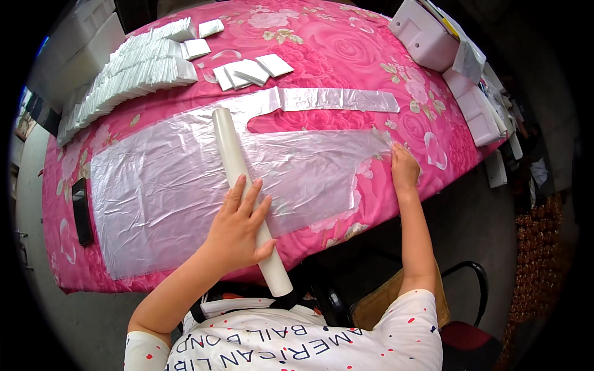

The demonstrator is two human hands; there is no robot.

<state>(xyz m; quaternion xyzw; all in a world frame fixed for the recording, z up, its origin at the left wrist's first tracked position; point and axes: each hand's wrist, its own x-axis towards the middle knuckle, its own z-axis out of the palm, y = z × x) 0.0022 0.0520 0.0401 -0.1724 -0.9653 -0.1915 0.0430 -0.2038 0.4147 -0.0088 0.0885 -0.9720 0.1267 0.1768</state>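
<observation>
Pressing flat on a long cream-white roller tube (244,191), the left hand (238,226) lies with its fingers spread wide across the tube, palm down, not wrapped round it. The tube runs slantwise over a clear plastic apron sheet (185,185) spread on a table covered by a pink rose-print cloth (346,55); its lower end sticks out past the table's near edge. The right hand (403,168) rests on the sheet's right edge, by the apron's shoulder part, fingers close together and bent down onto the film; whether they pinch it cannot be told. A narrow strap of the same film (337,99) lies along the cloth beyond the sheet.

At the far left stand long rows of folded white packets (133,71), with a few loose folded ones (250,71) beside them. White foam blocks (427,34) sit at the table's right corner. A black phone (81,210) lies near the left edge, just beside the sheet.
</observation>
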